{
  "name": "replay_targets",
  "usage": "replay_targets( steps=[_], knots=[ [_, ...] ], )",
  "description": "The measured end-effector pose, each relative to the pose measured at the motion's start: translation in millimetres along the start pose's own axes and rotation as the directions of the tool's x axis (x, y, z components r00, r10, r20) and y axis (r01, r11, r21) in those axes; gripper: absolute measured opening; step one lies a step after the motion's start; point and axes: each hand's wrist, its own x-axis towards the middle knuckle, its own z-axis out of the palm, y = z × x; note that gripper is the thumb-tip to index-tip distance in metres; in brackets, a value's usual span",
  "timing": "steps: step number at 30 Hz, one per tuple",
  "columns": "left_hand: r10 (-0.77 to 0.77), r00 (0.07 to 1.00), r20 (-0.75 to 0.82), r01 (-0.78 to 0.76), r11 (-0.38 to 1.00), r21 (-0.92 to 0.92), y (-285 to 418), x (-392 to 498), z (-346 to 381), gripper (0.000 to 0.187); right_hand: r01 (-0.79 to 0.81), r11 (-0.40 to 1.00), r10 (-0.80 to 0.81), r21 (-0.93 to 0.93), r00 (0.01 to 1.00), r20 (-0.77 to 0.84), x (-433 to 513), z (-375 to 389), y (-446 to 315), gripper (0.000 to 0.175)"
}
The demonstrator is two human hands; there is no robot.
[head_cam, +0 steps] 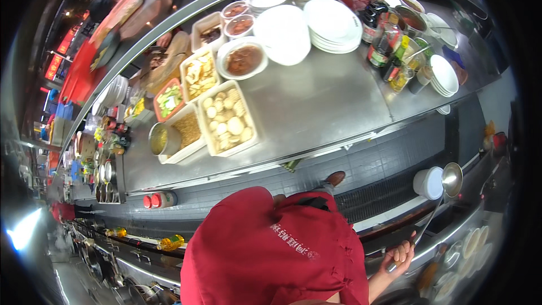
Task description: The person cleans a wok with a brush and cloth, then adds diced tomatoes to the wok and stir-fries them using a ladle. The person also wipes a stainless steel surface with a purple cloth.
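Note:
My right hand (399, 255) grips the handle of a long metal ladle (452, 180), at the lower right of the picture. The round bowl of the ladle points away from me and overlaps the edge of a white lidded bucket (432, 183) on the floor side; whether they touch I cannot tell. Beside this hand runs the edge of a metal cooking counter, with several small round containers (471, 243) on it, blurred. My left hand is out of view. In front of me, past my red top (271, 254), stretches a steel worktable (322, 97).
On the worktable stand a tub of pale round pieces (228, 120), a metal pot (164, 139), stacked white plates (334, 25) and sauce bottles (385, 38). Red-lidded jars (157, 200) stand on the tiled floor. Yellow oil bottles (171, 242) lie at the left. Another person (63, 212) stands farther left.

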Motion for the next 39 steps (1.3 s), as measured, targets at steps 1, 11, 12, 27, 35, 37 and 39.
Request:
replay_targets(
  steps=[1,11,12,27,35,37,39],
  knots=[
    [0.006,1.0,0.0,-0.006,1.0,-0.003,20,19,-18,0.052,0.002,1.0,-0.002,-0.006,0.999,-0.038,17,6,-12,0.05],
    [0.163,0.986,-0.032,-0.162,0.986,0.044,241,208,-218,0.059,0.188,0.98,-0.17,0.064,0.961,-0.219,136,40,-115,0.047],
    [0.199,0.98,-0.013,-0.198,0.979,0.046,260,224,-228,0.06,0.212,0.969,-0.176,0.124,0.95,-0.256,145,37,-131,0.047],
    [0.244,0.938,-0.244,-0.215,0.966,0.14,570,400,-390,0.035,0.148,0.987,-0.113,0.066,0.922,-0.37,415,14,-390,0.033],
    [0.328,0.908,-0.261,-0.312,0.945,0.102,769,494,-459,0.036,0.089,0.996,-0.082,0.023,0.97,-0.228,573,34,-494,0.037],
    [0.407,0.89,-0.207,-0.402,0.913,0.07,814,531,-488,0.033,0.091,0.996,-0.085,0.017,0.969,-0.23,615,36,-520,0.038],
    [0.399,0.906,-0.137,-0.405,0.914,-0.012,871,571,-528,0.032,0.102,0.995,-0.095,0.018,0.969,-0.227,654,41,-549,0.036]
  ],
)
